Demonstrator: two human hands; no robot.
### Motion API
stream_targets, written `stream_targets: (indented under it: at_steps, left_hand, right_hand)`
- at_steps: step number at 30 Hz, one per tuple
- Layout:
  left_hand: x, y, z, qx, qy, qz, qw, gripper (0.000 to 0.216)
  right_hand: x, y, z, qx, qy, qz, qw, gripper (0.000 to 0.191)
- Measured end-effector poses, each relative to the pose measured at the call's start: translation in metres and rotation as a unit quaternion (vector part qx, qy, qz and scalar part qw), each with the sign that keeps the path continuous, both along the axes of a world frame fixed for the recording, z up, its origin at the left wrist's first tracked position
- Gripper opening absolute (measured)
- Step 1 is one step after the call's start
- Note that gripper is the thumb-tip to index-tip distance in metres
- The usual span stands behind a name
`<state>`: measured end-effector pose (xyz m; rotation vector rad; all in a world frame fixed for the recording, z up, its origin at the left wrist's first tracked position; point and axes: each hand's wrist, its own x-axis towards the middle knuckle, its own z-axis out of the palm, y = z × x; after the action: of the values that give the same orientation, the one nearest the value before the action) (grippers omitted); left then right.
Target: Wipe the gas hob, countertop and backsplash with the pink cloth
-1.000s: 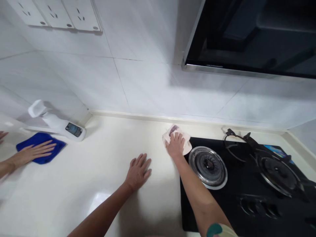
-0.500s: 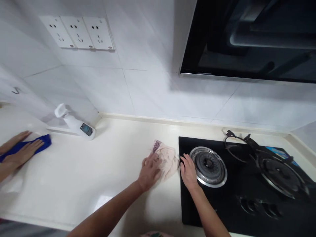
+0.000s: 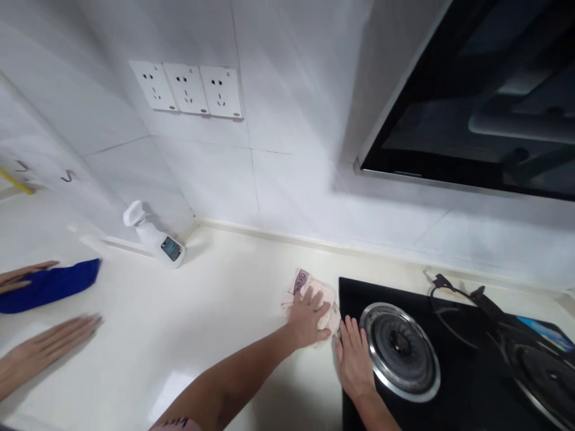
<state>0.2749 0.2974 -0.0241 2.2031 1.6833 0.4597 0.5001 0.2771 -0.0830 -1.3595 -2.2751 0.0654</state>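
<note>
My left hand (image 3: 308, 317) presses a pale pink cloth (image 3: 314, 293) flat on the cream countertop (image 3: 202, 317), just left of the black gas hob (image 3: 449, 359). Its fingers are spread over the cloth. My right hand (image 3: 353, 356) lies flat and open on the hob's left edge, beside the round steel burner ring (image 3: 399, 350), holding nothing.
Another person's two hands are at the far left: one (image 3: 49, 341) flat on the counter, one (image 3: 22, 276) on a blue cloth (image 3: 54, 284). A white spray bottle (image 3: 155, 239) lies in the corner. A black pan support (image 3: 467, 296) rests on the hob. A range hood (image 3: 485, 102) hangs above.
The view shifted left and up. My left hand with the pink cloth moved right toward the hob edge, close to my right hand. The other person's hand slid off the blue cloth.
</note>
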Motion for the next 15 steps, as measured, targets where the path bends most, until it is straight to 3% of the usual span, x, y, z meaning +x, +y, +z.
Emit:
stream_targets:
  at_steps: [3, 10, 12, 15]
  left_hand:
    - [0.004, 0.036, 0.004, -0.015, 0.004, 0.013, 1.0, 0.079]
    - [0.008, 0.131, 0.006, -0.05, 0.046, 0.04, 0.997, 0.084]
    - [-0.003, 0.142, 0.01, -0.05, 0.056, 0.043, 0.996, 0.085]
    - [-0.04, 0.137, 0.018, -0.034, 0.073, 0.08, 0.994, 0.078]
  right_hand:
    - [0.002, -0.002, -0.004, -0.009, 0.018, 0.036, 0.999, 0.058]
    - [0.011, 0.002, -0.019, 0.015, 0.037, 0.04, 0.998, 0.056]
    - [0.016, 0.004, -0.023, 0.02, 0.031, 0.047, 0.998, 0.055]
    - [0.024, 0.007, -0.029, 0.046, 0.019, 0.062, 0.997, 0.054]
